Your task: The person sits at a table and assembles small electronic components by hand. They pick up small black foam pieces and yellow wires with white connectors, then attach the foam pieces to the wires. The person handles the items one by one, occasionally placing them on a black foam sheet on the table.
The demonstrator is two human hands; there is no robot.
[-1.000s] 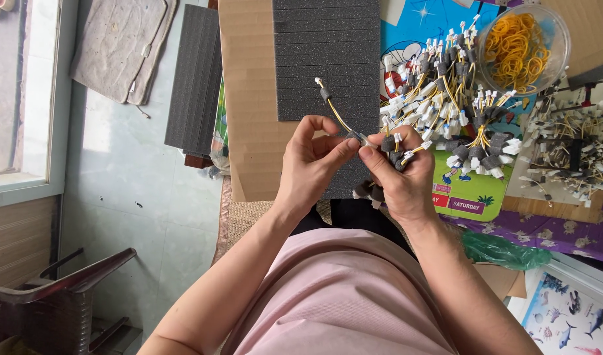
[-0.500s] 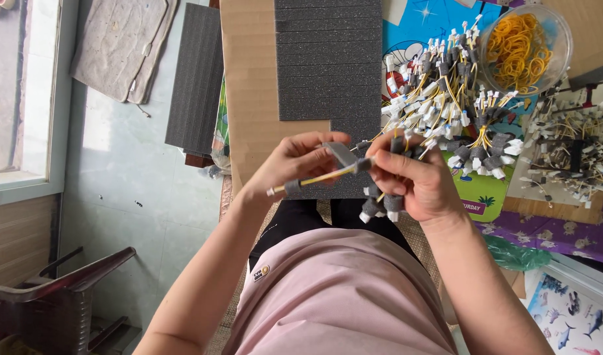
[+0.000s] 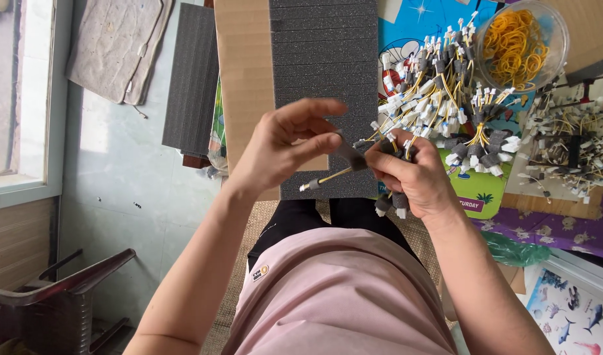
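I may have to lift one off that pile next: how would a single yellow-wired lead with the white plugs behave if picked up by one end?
Probably floppy: the lead between the left hand and right hand is thin wire. Likely light, since fingertips alone pinch it. Apt to snag: the pile looks tangled, so neighbours may lift too.

Bright, even daylight from window (image 3: pixel 18 98) at nine o'clock. Pale glare patch on floor (image 3: pixel 104 131) beside it. Soft shadows only. Sharp focus centre; slight wide-angle stretching toward edges.
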